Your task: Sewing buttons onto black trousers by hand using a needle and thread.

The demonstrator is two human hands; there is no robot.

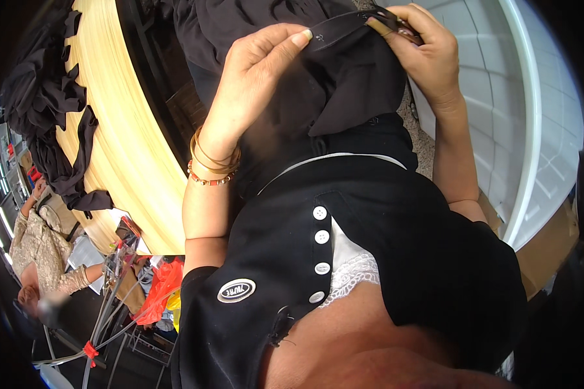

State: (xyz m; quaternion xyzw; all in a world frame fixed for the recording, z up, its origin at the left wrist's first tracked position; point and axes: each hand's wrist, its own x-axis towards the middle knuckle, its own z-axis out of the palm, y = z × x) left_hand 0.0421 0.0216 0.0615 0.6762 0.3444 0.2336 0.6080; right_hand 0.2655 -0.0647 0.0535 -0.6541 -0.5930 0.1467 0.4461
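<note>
I see both hands raised over a black garment [344, 84] that is bunched up in front of my chest. My left hand [259, 71] lies on top of the cloth, fingers together and bent forward, the thumb stretched out so its tip presses a narrow black strip [334, 29] of the same garment. So that grip is pressed flat against the fabric rather than spread. My right hand [422, 52] sits at the far end of that strip, on the other side of the garment from the left hand, and its grip is pinching the strip's end between thumb and curled fingers; something thin and brownish shows there too, but I cannot tell what it is. The strip runs taut between the two hands, along the upper edge of the garment.

On the left wrist, just below the garment's near edge, I see gold bangles [214, 159] and a beaded bracelet [209, 179]. Below the garment comes my own black top with a row of white buttons [320, 240].

To the left of the garment a pale wooden desk [120, 129] curves away, carrying a heap of dark cloth [45, 97] well apart from my hands. Beyond the desk, still farther left of the garment, another person [42, 249] in a light patterned dress is at work. To the right of the garment stands a white panelled surface [499, 117].
</note>
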